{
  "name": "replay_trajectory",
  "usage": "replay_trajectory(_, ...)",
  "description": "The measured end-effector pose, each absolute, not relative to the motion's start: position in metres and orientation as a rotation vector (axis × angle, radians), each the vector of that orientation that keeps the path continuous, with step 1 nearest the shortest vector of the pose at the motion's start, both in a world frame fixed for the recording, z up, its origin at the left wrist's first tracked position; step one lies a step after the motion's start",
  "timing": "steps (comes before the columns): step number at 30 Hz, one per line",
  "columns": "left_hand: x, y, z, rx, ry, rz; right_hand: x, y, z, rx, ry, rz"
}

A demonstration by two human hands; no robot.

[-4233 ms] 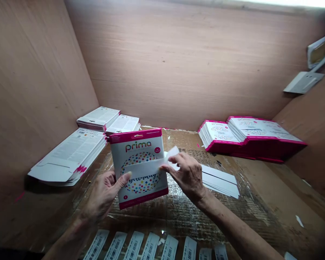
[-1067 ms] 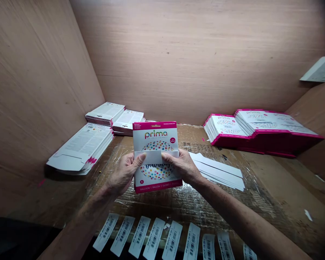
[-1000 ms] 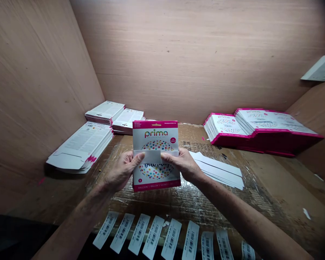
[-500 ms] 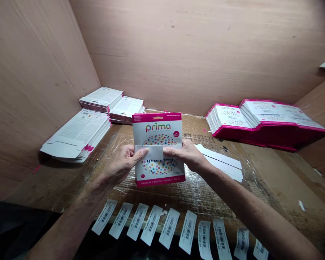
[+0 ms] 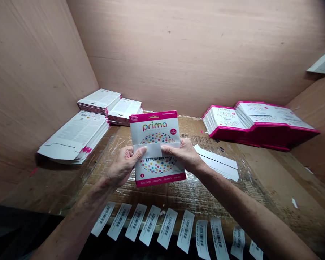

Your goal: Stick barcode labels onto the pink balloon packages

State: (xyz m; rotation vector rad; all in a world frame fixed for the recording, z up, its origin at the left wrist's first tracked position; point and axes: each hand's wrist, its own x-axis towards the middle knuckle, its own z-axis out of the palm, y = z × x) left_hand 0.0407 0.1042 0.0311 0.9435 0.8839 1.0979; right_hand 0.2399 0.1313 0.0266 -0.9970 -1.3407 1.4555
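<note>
Between my two hands is a pink and white balloon packet (image 5: 158,169) marked "prima", held upright above the table. A white paper band (image 5: 152,150) runs across its middle, one end overlapping the other at the front. My left hand (image 5: 126,162) grips the left edge, its thumb pressing on the band. From the right, my right hand (image 5: 185,155) holds the other edge, with the thumb on the band near the overlap. The fingers behind the packet are hidden.
White-backed packets (image 5: 73,133) are stacked at the left. Pink and white packets (image 5: 260,121) lean in rows at the right. White strips (image 5: 219,164) lie right of my hands. Several barcode labels (image 5: 168,227) line the front edge of the cardboard-covered table (image 5: 262,173).
The packet has tilted slightly, its top leaning left. Both hands still hold it and the band. The view has shifted a little.
</note>
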Motion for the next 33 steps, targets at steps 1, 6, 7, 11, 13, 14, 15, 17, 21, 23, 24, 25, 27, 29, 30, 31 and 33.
replay_trajectory(1,0.042,0.103,0.031,0.930,0.878,1.104,0.240,0.131,0.026,-0.998,-1.340,1.444)
replay_trajectory(6,0.042,0.096,0.023,0.902,0.852,1.082,0.240,0.128,0.029,-1.051,-1.343,1.444)
replay_trajectory(7,0.042,0.095,0.021,0.896,0.848,1.074,0.240,0.127,0.030,-1.060,-1.348,1.457)
replay_trajectory(11,0.042,0.093,0.017,0.891,0.846,1.066,0.241,0.130,0.031,-1.053,-1.399,1.517)
replay_trajectory(13,0.042,0.093,0.018,0.915,0.859,1.054,0.243,0.133,0.030,-1.049,-1.424,1.528)
replay_trajectory(14,0.042,0.094,0.019,0.928,0.867,1.041,0.245,0.134,0.030,-1.043,-1.436,1.539)
replay_trajectory(15,0.041,0.095,0.020,0.938,0.874,1.027,0.246,0.135,0.029,-1.034,-1.449,1.558)
replay_trajectory(17,0.040,0.097,0.022,0.948,0.880,0.999,0.249,0.137,0.030,-1.019,-1.466,1.594)
replay_trajectory(21,0.037,0.099,0.023,0.964,0.849,0.946,0.252,0.136,0.033,-1.020,-1.477,1.623)
replay_trajectory(23,0.037,0.100,0.023,0.977,0.840,0.934,0.253,0.135,0.033,-1.022,-1.480,1.631)
replay_trajectory(24,0.038,0.100,0.022,0.986,0.843,0.940,0.253,0.135,0.033,-1.028,-1.481,1.624)
replay_trajectory(25,0.039,0.100,0.021,0.996,0.852,0.950,0.254,0.135,0.032,-1.039,-1.482,1.612)
replay_trajectory(27,0.043,0.100,0.019,1.011,0.883,0.980,0.253,0.136,0.030,-1.063,-1.480,1.583)
replay_trajectory(29,0.047,0.101,0.020,1.010,0.905,1.003,0.253,0.136,0.030,-1.067,-1.486,1.550)
replay_trajectory(30,0.048,0.101,0.022,1.009,0.912,1.007,0.254,0.136,0.032,-1.051,-1.502,1.538)
replay_trajectory(31,0.049,0.101,0.025,1.010,0.924,1.013,0.256,0.136,0.035,-1.026,-1.531,1.533)
replay_trajectory(33,0.045,0.099,0.032,1.019,0.985,1.039,0.265,0.134,0.043,-0.976,-1.621,1.542)
